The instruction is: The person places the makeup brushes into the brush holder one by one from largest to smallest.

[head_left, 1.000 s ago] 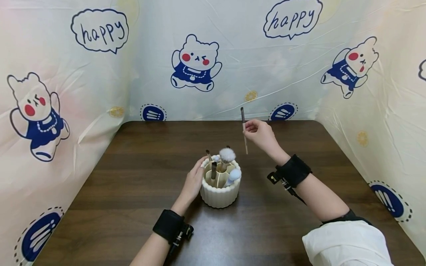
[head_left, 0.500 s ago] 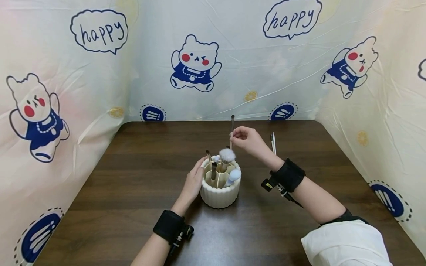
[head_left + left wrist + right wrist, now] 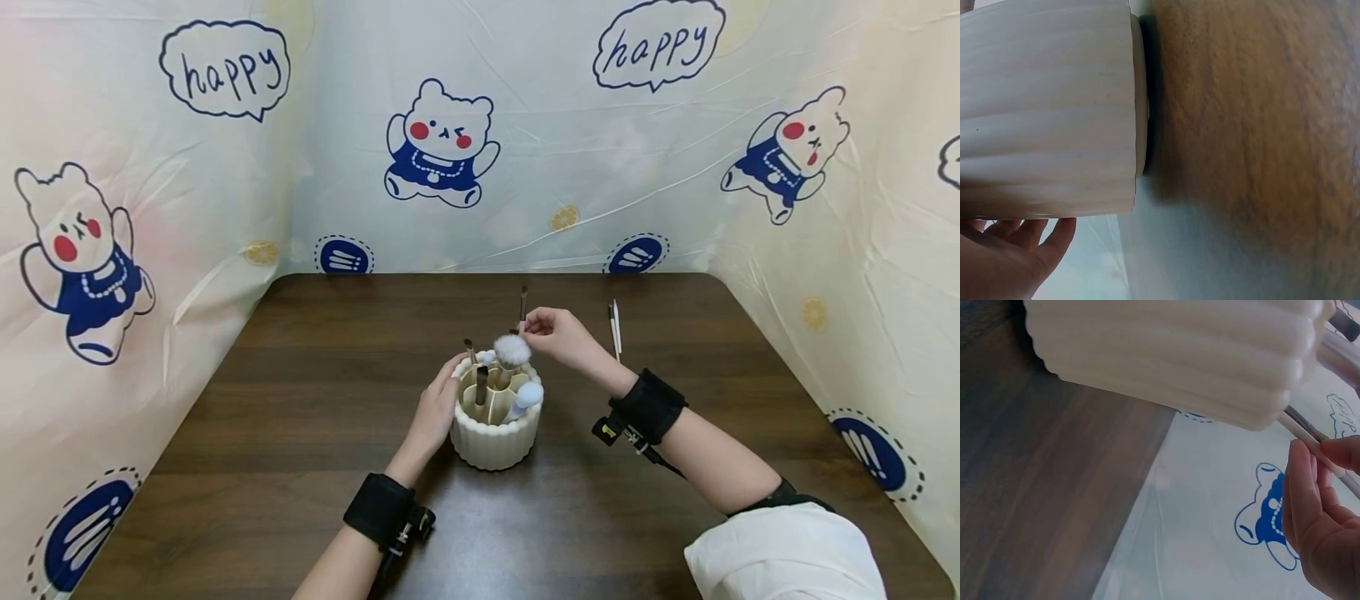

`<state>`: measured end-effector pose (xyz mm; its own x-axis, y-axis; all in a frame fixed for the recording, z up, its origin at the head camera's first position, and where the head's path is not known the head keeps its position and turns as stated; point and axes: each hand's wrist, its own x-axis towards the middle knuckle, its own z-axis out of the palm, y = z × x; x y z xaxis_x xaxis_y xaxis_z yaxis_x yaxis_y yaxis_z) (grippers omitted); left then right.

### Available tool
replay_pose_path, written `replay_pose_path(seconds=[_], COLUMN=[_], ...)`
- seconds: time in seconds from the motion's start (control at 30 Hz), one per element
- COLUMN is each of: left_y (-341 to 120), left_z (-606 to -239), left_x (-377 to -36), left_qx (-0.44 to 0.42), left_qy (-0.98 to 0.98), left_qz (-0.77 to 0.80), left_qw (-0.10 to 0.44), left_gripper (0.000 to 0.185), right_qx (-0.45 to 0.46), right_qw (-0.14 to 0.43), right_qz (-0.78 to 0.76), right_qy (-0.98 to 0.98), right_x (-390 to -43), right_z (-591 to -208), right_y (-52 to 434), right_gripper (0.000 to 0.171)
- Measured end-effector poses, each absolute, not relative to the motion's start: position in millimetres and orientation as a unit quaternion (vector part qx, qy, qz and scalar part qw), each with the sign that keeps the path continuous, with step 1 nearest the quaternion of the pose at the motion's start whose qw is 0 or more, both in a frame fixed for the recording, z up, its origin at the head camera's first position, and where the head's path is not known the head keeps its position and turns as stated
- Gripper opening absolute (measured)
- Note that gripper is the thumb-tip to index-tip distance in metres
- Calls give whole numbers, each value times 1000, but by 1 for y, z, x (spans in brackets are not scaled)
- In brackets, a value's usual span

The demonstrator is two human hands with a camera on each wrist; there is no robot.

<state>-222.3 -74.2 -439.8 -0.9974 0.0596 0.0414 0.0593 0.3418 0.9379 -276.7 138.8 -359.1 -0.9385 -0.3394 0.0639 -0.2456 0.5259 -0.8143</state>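
Observation:
A cream ribbed makeup brush holder (image 3: 495, 444) stands upright on the table, with dividers inside. Several makeup brushes stand in it, among them a fluffy white-tipped brush (image 3: 513, 352) and a pale blue one (image 3: 529, 395). My left hand (image 3: 435, 410) rests against the holder's left side; its fingertips touch the wall in the left wrist view. Between thumb and fingers, my right hand (image 3: 561, 340) pinches a slim makeup brush (image 3: 523, 304), dark tip up, at the holder's far right rim. In the right wrist view this brush's lower end is hidden behind the rim.
Two slim sticks (image 3: 616, 327), one of them white, lie on the dark wooden table (image 3: 322, 375) beyond the right wrist. A printed cloth (image 3: 337, 167) hangs behind the table and along both sides. Black camera bands (image 3: 651, 406) circle both wrists.
My right hand has carried the slim brush left to the holder, then lowered it at the far right rim. The sticks behind the wrist have come into view. The left hand stays put.

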Motion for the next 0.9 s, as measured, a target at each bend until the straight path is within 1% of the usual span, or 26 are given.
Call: replay_pose_path(seconds=[0.43,0.67,0.8,0.9], left_y=[-74,-75,-75,-75], left_z=[-440,-441,-441,-441], left_x=[-222,-223,-223,-223], left_qx=[36,38,35,34], left_qy=[830,826,826,825], left_qz=[556,562,563,564], left_qw=[2,4,4,2], left_gripper=[47,46,46,46], right_qx=[-217,-235,-234,-231], right_qw=[98,129,142,139], right_qz=[-376,-314,-276,-253], right_qy=[896,911,922,929], right_x=[-278,-283,-285,-285], right_z=[-366,-359,-353,-351], right_y=[138,136,134,131], right_gripper=[22,18,21,24])
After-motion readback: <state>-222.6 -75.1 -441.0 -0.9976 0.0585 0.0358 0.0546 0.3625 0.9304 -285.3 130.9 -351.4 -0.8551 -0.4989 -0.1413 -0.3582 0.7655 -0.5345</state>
